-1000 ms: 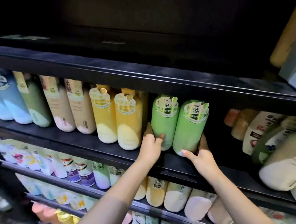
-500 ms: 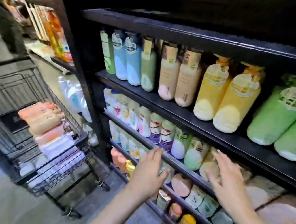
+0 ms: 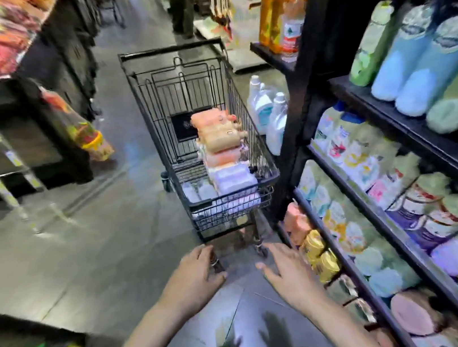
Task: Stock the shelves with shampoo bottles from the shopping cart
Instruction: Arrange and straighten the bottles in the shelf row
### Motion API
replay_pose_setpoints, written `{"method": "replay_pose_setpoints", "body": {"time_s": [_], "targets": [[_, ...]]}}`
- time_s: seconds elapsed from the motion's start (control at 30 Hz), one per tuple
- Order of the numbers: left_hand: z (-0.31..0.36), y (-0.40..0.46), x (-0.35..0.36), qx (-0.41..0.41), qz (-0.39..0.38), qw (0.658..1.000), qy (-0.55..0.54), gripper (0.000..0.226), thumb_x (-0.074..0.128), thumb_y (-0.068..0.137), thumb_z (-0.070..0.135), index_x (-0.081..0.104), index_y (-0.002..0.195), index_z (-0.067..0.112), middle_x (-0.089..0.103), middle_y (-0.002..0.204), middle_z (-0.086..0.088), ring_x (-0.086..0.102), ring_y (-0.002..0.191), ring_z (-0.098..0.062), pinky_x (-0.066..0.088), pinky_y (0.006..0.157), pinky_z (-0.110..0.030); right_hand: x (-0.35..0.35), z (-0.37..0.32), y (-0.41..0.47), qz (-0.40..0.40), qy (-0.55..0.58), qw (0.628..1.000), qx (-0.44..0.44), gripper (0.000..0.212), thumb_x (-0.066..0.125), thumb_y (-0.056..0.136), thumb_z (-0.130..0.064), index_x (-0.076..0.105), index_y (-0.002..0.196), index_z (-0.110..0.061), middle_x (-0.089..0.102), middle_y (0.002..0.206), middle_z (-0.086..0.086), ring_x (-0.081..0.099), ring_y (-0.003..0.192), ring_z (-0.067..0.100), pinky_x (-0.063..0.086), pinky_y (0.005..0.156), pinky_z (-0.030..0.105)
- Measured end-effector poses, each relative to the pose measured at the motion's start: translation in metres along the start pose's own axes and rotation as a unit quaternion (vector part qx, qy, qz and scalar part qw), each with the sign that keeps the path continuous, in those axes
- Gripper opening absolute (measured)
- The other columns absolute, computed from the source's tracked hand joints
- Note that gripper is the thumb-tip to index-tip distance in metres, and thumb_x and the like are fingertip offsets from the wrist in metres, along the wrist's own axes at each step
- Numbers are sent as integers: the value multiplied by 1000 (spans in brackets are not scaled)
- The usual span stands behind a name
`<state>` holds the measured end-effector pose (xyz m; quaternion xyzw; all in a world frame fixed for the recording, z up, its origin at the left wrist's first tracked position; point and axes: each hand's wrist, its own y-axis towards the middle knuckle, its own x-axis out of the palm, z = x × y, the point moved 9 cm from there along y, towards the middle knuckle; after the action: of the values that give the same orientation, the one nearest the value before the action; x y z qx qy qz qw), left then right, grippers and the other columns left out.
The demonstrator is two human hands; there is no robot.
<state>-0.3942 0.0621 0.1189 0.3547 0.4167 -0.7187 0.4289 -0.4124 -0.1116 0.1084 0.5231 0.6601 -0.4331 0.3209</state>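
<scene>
Our left hand [image 3: 191, 280] and right hand [image 3: 289, 275] empty, fingers spread, near us, cart [image 3: 201, 135] of bottles [image 3: 223, 150] farther off, shelves [image 3: 396, 148] right

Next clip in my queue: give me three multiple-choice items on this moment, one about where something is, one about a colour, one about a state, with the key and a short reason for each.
1. Where does the shopping cart stand relative to the shelves?
A. In the aisle, to their left
B. Behind the person
C. Tipped over on the floor

2. What colour are the topmost bottles in the cart?
A. Dark blue
B. Peach-orange
C. Black

3. What are the left hand and right hand doing?
A. Each grips a bottle
B. Both push the cart handle
C. Both open and holding nothing

Key:
1 A, the cart is upright on the aisle floor, left of the shelf post.
2 B, the top of the stack shows peach and orange, with paler lilac ones lower.
3 C, the fingers are spread in the air short of the cart.
</scene>
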Motion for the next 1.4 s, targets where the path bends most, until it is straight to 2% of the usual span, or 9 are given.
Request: {"method": "replay_pose_setpoints", "body": {"time_s": [0.1, 0.33, 0.53, 0.7, 0.83, 1.0, 1.23, 1.33, 1.4], "targets": [[-31, 7, -5, -28, -4, 1000, -6, 68, 49, 90, 49, 28, 144, 13, 32, 149, -4, 32, 137, -22, 29, 111, -27, 21, -21, 26, -48, 1, 999, -17, 54, 37, 97, -48, 35, 143, -20, 39, 147, -1, 36, 135, 19, 25, 113, 41], [-69, 70, -22, -74, 5, 997, 18, 66, 46, 94, 42, 21, 147, 13, 24, 154, -4, 25, 140, -23, 29, 112, -32, 27, -35, 116, -81, -12, 995, -51, 53, 42, 97, -42, 35, 143, -18, 40, 146, 1, 38, 134, 23, 24, 113, 35], [-82, 163, -41, -98, -9, 995, 32, 64, 46, 94, 39, 20, 148, 15, 23, 153, -1, 26, 139, -21, 28, 110, -31, 28, -35, 234, -127, -34, 988, -77, 52, 43, 96, -40, 36, 143, -17, 44, 142, 4, 39, 132, 25, 31, 109, 36], [-92, 240, -42, -141, -47, 988, -29, 52, 47, 92, 34, 35, 139, 14, 39, 142, -3, 41, 127, -25, 36, 104, -34, 38, -32, 322, -184, -14, 980, -71, 47, 48, 95, -38, 42, 137, -17, 50, 132, 7, 46, 123, 27, 40, 96, 35], [-107, 299, -31, -186, -65, 976, -92, 53, 41, 97, 32, 28, 145, 14, 32, 148, -4, 33, 135, -22, 29, 109, -29, 73, -22, 382, -260, 27, 964, -43, 51, 52, 93, -37, 41, 139, -17, 49, 137, 8, 48, 124, 28, 44, 98, 37], [-129, 336, 6, -255, -80, 951, -155, 50, 44, 96, 28, 33, 143, 15, 37, 146, -5, 37, 133, -21, 32, 108, -30, 131, -7, 430, -343, 67, 936, 43, 45, 56, 89, -30, 46, 129, -11, 54, 131, 14, 54, 118, 28, 45, 96, 35], [-183, 392, 51, -352, -98, 908, -203, 41, 38, 96, 17, 36, 137, 12, 45, 134, -11, 47, 122, -29, 41, 99, -36, 180, -15, 523, -333, 94, 935, 74, 50, 52, 92, -15, 37, 140, -8, 49, 137, 14, 47, 127, 29, 39, 98, 27], [-202, 411, 76, -417, -103, 868, -250, 40, 37, 95, 14, 37, 135, 11, 45, 133, -14, 46, 123, -33, 41, 101, -39, 213, -8, 558, -333, 84, 935, 90, 69, 58, 90, -21, 22, 147, -8, 41, 142, 21, 40, 132, 35, 37, 107, 38], [-209, 421, 96, -451, -115, 842, -271, 47, 39, 94, 15, 31, 140, 11, 39, 138, -16, 40, 128, -34, 36, 105, -40, 229, -5, 574, -332, 55, 936, 99, 81, 56, 91, -32, 8, 152, -8, 30, 149, 24, 33, 136, 37, 32, 110, 38]]}}
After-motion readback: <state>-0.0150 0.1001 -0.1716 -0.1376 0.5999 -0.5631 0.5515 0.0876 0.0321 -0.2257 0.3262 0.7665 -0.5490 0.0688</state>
